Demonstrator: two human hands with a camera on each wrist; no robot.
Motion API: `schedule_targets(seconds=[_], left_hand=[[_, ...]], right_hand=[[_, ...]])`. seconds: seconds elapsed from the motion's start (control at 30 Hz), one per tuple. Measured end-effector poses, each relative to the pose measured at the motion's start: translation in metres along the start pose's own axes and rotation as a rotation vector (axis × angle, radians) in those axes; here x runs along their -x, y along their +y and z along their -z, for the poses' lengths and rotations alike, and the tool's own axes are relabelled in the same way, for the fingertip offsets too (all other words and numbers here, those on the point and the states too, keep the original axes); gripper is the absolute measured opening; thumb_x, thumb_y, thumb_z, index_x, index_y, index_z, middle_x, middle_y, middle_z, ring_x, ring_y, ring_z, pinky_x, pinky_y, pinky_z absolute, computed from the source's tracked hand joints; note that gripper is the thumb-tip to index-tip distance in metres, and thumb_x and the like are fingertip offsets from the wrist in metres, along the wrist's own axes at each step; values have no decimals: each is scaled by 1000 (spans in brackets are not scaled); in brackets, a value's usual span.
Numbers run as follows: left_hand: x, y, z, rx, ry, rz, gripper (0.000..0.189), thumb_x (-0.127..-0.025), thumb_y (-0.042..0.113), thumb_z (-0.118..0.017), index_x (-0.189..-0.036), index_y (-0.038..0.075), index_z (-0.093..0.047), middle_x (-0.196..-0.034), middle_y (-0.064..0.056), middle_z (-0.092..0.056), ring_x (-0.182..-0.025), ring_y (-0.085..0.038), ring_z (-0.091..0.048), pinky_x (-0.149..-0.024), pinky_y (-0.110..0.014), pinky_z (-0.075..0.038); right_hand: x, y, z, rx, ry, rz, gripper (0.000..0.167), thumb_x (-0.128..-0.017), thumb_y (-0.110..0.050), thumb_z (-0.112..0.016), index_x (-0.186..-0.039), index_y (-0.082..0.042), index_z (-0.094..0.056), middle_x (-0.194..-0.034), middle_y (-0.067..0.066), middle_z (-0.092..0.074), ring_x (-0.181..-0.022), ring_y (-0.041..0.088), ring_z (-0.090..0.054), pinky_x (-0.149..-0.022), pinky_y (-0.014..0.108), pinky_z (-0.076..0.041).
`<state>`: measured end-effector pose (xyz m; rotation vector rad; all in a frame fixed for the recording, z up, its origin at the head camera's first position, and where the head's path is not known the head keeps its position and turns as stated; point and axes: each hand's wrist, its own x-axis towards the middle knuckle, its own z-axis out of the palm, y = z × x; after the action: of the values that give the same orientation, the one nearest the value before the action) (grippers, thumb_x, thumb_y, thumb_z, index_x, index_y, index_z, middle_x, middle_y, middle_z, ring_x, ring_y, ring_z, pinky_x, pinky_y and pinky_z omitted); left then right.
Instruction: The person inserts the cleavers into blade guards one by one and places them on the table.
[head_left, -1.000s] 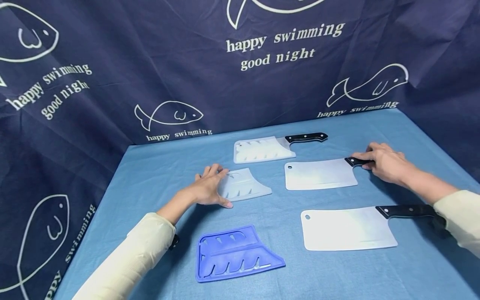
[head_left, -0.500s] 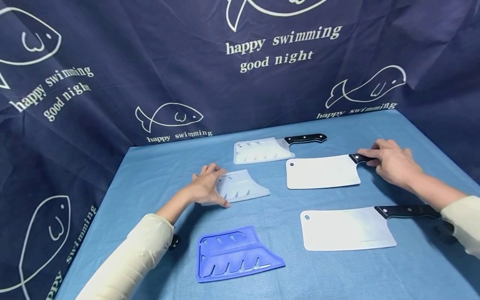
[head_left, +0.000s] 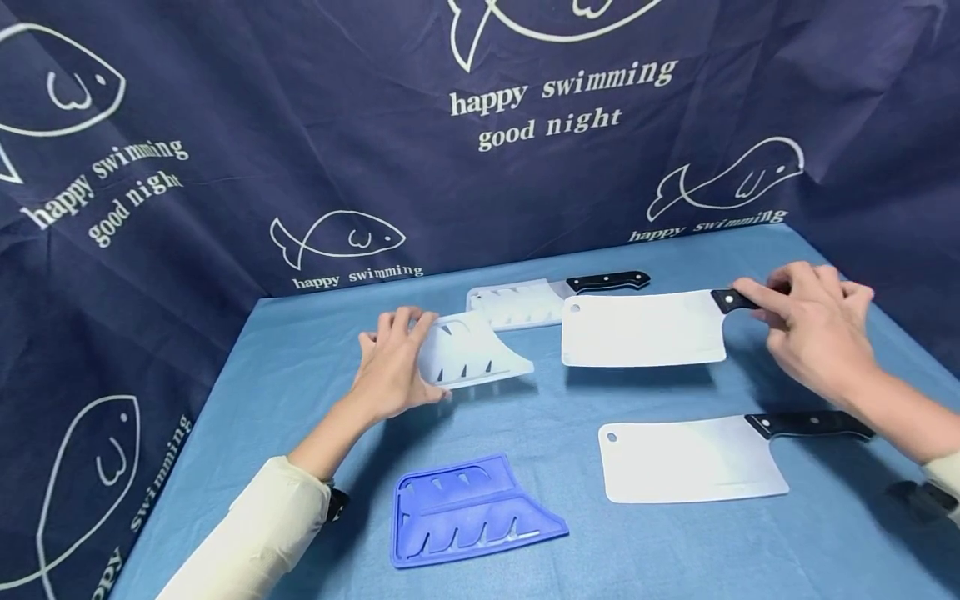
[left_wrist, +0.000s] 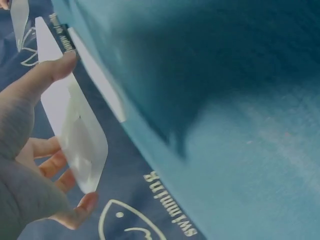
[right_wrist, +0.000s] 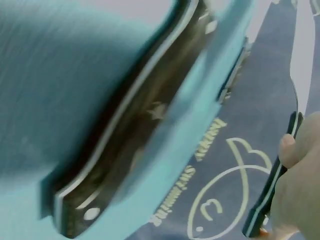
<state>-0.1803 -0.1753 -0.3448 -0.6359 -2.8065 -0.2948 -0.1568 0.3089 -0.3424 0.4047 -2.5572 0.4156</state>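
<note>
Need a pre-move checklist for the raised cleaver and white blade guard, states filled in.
1. White blade guard held: ok, left hand grips the end away from the cleaver.
2. Cleaver held by its handle: ok, in the right hand.
3. Both off the tablecloth: ok, both raised.
4. Right hand off the blade: ok.
5. Blade inside guard: not ok, a gap separates them.
6. Guard's opening lined up with blade: cannot tell.
</note>
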Motion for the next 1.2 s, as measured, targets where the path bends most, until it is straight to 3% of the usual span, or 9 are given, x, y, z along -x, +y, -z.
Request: schedule_targets(seconds=[0.13, 0.3, 0.77, 1.0, 1.2], left_hand=[[3, 5, 10, -9, 95, -23, 103, -46, 41, -93, -135, 17, -47, -131, -11, -43, -113, -34, -36, -78, -53, -31], [9, 13, 16, -11, 144, -48, 101, -48, 41, -92, -136, 17, -47, -131, -12, -43, -115, -35, -36, -79, -53, -29], [11, 19, 20, -18, 160, -66, 103, -49, 39, -92, -138, 18, -45, -133, -12, -42, -118, -35, -35, -81, -53, -28], [10, 24, 21, -22, 168, -77, 102, -49, 39, -93, -137, 17, -45, -133, -12, -43, -118, -36, -35, -81, -54, -29], [10, 29, 23, -18, 176, -87, 102, -50, 39, -93, -137, 18, -45, -134, -12, -43, -119, -35, -35, -82, -54, -28]], right_hand=[[0, -15, 9, -23, 117, -14, 47, -78, 10, -54, -119, -10, -68, -102, 21, -45, -94, 45, -35, -82, 61, -13], [3, -23, 14, -37, 194, -19, 43, -79, 11, -56, -113, -10, -71, -101, 22, -46, -95, 46, -35, -82, 59, -13], [9, -24, 14, -26, 184, -50, 46, -80, 11, -53, -118, -10, -69, -103, 24, -45, -99, 48, -34, -84, 60, -12], [5, -28, 14, -19, 223, 32, 38, -81, 6, -56, -111, -12, -71, -101, 24, -47, -94, 50, -36, -81, 61, -14], [5, -31, 14, -14, 233, 69, 41, -79, 8, -52, -110, -13, -69, -100, 23, -47, -92, 50, -36, -79, 61, -14]])
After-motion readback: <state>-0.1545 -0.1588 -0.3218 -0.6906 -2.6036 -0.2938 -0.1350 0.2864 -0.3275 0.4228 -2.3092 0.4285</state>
